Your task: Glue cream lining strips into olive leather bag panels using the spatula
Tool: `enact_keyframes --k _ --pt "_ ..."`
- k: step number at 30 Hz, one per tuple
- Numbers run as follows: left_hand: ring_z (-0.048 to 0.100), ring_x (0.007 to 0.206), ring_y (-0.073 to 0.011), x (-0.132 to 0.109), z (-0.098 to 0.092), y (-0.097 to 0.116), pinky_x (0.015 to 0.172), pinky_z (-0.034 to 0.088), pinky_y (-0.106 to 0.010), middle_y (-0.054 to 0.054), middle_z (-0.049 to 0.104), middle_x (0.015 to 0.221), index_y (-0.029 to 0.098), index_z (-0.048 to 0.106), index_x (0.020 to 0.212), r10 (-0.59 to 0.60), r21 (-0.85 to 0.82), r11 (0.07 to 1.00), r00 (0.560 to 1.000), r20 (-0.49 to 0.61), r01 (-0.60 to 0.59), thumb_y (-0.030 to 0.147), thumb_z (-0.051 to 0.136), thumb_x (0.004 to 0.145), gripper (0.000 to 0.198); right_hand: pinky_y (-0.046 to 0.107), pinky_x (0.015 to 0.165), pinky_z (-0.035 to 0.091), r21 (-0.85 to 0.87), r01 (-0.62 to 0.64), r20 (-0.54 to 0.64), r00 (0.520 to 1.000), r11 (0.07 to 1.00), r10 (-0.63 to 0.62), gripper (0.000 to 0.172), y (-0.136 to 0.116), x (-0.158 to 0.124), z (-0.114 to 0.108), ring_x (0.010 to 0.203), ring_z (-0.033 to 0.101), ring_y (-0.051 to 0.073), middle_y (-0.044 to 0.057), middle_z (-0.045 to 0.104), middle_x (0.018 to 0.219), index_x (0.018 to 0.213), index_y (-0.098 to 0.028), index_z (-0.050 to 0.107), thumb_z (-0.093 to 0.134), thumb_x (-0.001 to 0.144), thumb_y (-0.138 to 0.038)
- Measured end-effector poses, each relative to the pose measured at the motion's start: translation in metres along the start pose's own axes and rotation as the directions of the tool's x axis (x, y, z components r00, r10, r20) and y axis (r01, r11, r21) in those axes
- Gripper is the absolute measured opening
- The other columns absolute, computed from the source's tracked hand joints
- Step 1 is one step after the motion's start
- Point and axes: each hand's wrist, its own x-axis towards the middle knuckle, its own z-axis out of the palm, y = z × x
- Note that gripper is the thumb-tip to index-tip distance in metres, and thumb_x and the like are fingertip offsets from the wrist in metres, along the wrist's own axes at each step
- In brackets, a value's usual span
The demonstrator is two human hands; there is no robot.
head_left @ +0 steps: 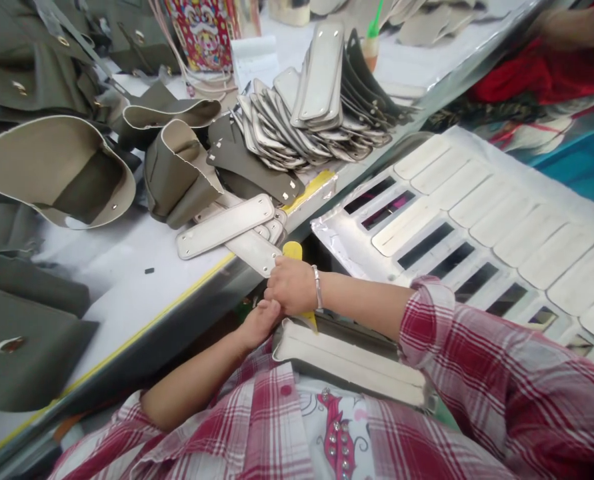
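Observation:
My right hand (293, 287), with a bracelet at the wrist, is closed just off the table edge. My left hand (261, 321) is closed too, its fingertips meeting the right hand from below. Whatever they grip is hidden by the fingers. A yellow piece (292, 251) shows above the right hand and again below it. Beside the knuckles, the end of a pale strap piece (257, 248) juts over the edge, under another pale strap piece (225, 227) lying across it. Below the hands, at my lap, sits a grey bag part with a cream edge (351, 360).
Piled strap pieces (321, 73) and dark curved pieces lie farther back on the table. Grey-green bag parts (57, 170) fill the left side. To my right stands a white board (477, 143) with rows of pale pieces and dark slots. A red patterned bag (201, 33) stands behind.

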Motion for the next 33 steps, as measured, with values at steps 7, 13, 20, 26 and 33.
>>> enact_keyframes --k 7,13,20,26,33 --pt "0.057 0.091 -0.0235 -0.010 0.008 0.005 0.083 0.043 -0.030 -0.007 0.067 0.086 0.014 0.065 0.083 0.015 0.063 0.998 0.997 -0.081 -0.009 0.059 0.039 0.078 0.052 0.037 0.070 0.023 0.030 0.061 -0.066 0.996 0.998 -0.059 0.032 0.001 -0.004 0.005 0.068 0.054 0.019 0.007 0.065 0.069 0.071 -0.016 0.064 0.042 0.084 -0.036" --pt "0.058 0.084 -0.0235 -0.012 0.011 0.000 0.080 0.045 -0.032 -0.009 0.065 0.082 0.014 0.065 0.076 0.003 0.050 0.999 0.999 -0.050 -0.001 0.058 0.040 0.077 0.051 0.036 0.070 0.024 0.027 0.039 -0.071 0.997 0.999 -0.037 0.024 0.000 -0.008 0.009 0.067 0.054 0.019 0.005 0.064 0.068 0.070 -0.016 0.063 0.049 0.079 -0.034" --pt "0.057 0.080 -0.0215 -0.011 0.008 -0.002 0.080 0.045 -0.034 -0.008 0.061 0.077 0.014 0.064 0.069 -0.020 0.048 0.999 1.000 0.001 0.020 0.057 0.044 0.077 0.048 0.035 0.069 0.024 0.063 -0.015 -0.083 0.996 0.998 0.021 0.030 -0.002 -0.015 0.013 0.067 0.055 0.019 0.006 0.064 0.068 0.069 -0.017 0.063 0.046 0.082 -0.038" --pt "0.058 0.081 -0.0211 -0.008 0.009 0.016 0.082 0.045 -0.033 -0.005 0.063 0.074 0.013 0.065 0.069 -0.053 0.056 0.997 0.995 0.088 0.048 0.059 0.053 0.070 0.047 0.035 0.069 0.024 0.091 -0.088 -0.133 0.986 0.992 0.100 0.046 -0.004 -0.022 0.019 0.068 0.055 0.019 0.007 0.064 0.067 0.067 -0.017 0.064 0.031 0.090 -0.041" --pt "0.059 0.094 -0.0246 -0.001 0.018 0.050 0.085 0.046 -0.034 -0.007 0.068 0.094 0.013 0.065 0.096 -0.121 0.088 0.991 0.935 0.333 0.097 0.043 0.067 0.066 0.042 0.036 0.067 0.023 0.133 -0.207 -0.219 0.947 0.969 0.233 0.043 -0.013 -0.037 0.030 0.062 0.053 0.018 0.006 0.063 0.064 0.066 -0.016 0.062 0.037 0.089 -0.043"
